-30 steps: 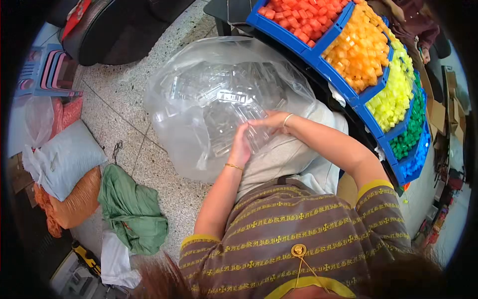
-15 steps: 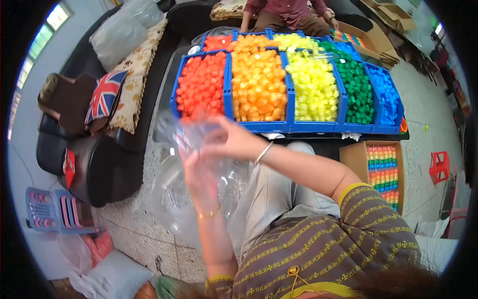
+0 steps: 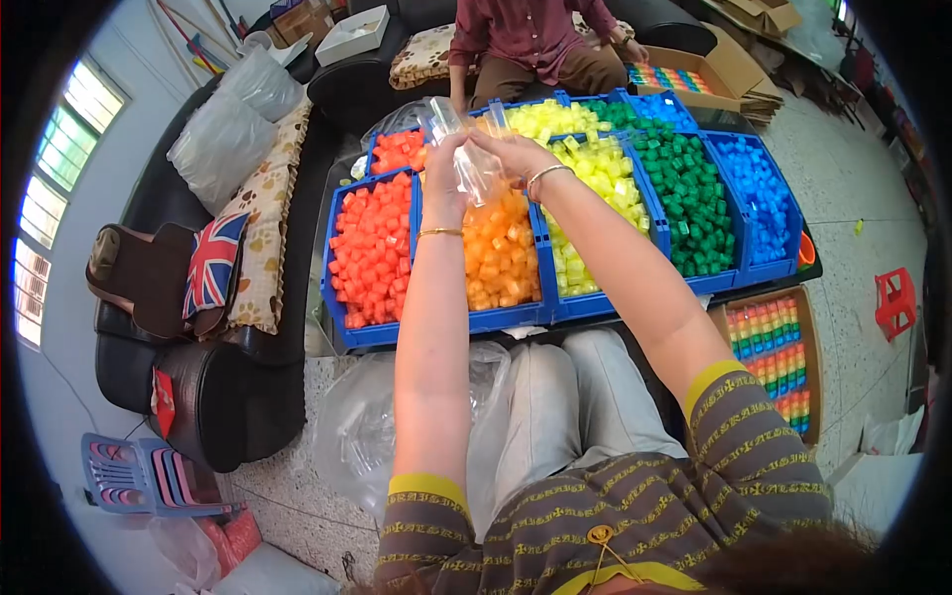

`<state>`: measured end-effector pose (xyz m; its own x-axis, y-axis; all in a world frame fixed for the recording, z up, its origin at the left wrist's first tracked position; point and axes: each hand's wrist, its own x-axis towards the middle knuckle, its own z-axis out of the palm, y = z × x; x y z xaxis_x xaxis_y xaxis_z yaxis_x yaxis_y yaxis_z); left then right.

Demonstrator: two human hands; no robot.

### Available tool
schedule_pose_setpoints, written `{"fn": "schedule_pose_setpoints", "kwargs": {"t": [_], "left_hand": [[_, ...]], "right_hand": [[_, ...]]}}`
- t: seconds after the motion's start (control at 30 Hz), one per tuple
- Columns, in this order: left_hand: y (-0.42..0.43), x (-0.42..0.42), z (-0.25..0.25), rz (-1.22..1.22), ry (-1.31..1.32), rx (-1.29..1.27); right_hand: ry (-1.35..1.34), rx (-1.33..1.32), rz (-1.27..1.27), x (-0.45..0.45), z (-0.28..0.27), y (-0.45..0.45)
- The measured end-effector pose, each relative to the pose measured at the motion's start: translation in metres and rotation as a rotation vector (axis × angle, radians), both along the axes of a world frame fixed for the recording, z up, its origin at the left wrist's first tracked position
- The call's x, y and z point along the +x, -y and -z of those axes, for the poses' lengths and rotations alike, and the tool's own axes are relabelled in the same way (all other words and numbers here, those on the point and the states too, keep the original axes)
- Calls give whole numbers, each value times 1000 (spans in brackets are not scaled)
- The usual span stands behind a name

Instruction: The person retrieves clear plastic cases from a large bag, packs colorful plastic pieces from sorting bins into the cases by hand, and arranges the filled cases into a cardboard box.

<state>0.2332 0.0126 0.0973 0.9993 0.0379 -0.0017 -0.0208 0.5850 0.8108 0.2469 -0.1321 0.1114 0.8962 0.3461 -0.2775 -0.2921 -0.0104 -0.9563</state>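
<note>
Rm: black sofa [image 3: 228, 402] standing at L, person [image 3: 531, 40] sitting at far side, blue bins [image 3: 451, 322] w/ colored cubes filling ctr. L hand [image 3: 445, 180] curling approx. half-closed round clear plastic pieces [image 3: 478, 180]; R hand [image 3: 524, 156] bending fingers onto same from R. Pieces hanging above orange cubes [image 3: 501, 266], count unclear. Step: prob. aligning pieces, two-handed. Next move prob. calling for light, steady grip; plastic looking thin.

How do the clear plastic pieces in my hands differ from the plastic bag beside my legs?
The clear plastic pieces are held over the blue bins; the plastic bag sits low beside your legs. The pieces are smaller and straight-edged; the bag is large and crumpled. Both are see-through.
</note>
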Motion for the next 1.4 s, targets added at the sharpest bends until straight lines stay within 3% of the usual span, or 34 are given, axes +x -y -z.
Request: {"fn": "schedule_pose_setpoints", "kwargs": {"t": [0.07,0.13,0.2,0.23,0.3,0.33,0.4,0.43,0.5,0.63,0.73,0.83,0.93,1.07,1.13,1.2,1.27,1.33,1.4], "left_hand": [[7,7,10,-28,37,-11],[14,16,15,-111,74,139],[26,20,19,-165,126,234],[35,17,18,-216,112,324],[43,15,18,-251,168,480],[41,27,33,-246,167,476],[37,50,58,-534,106,1079],[41,40,45,-534,101,1077],[48,19,20,-474,-161,1321],[46,9,12,-475,-220,1404],[39,-3,11,-533,-117,1410],[19,-18,19,-440,63,1355],[8,-80,23,-631,310,1224],[-11,-178,42,-689,388,1117],[-18,-214,71,-682,240,867],[-32,-240,103,-669,151,879],[-42,-265,126,-673,19,928],[-60,-291,154,-690,-116,954],[-81,-317,187,-681,-198,948]], "right_hand": [[-8,50,56,-6,-5,6],[-26,65,19,1,4,12],[62,-101,293,5,15,15],[60,-102,295,13,28,17],[267,-467,462,28,48,22],[265,-471,467,23,44,28],[385,-616,490,11,34,40],[384,-619,487,10,33,44],[439,-688,472,6,35,50],[551,-836,490,-4,44,57],[642,-985,539,-16,48,61],[1013,-823,664,-30,52,71],[1361,-660,658,-66,40,81],[1104,-370,330,-173,29,69],[1083,-342,167,-213,60,66],[971,-433,20,-247,93,60],[695,-575,-158,-272,149,63],[425,-856,-439,-284,211,64],[293,-1085,-567,-273,272,51]]}}
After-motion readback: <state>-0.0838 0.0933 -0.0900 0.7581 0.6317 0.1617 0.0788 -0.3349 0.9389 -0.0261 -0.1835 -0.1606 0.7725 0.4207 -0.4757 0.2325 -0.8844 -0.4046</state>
